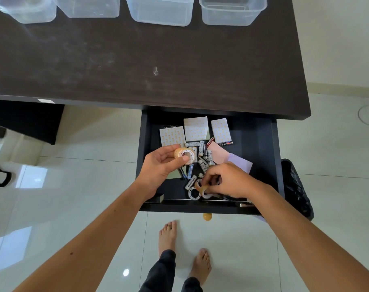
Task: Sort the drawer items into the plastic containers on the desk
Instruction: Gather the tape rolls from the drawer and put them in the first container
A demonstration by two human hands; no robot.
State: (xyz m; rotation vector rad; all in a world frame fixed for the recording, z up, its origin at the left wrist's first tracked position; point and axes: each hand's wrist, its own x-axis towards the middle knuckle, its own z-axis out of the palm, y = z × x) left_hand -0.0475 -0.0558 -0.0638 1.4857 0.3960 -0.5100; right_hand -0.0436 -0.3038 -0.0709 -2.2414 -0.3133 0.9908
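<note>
Gathering tape rolls from the open drawer.
Left hand grips one tape roll; right hand pinches another roll near the drawer's front edge; next, probably carry both up to a container.

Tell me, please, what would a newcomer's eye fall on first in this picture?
Probably the two hands over the open drawer: the left hand holds a roll of tape, and the right hand picks at more tape rolls near the drawer's front. Next, the scattered batteries between them, and the clear plastic containers along the desk's far edge.
</note>
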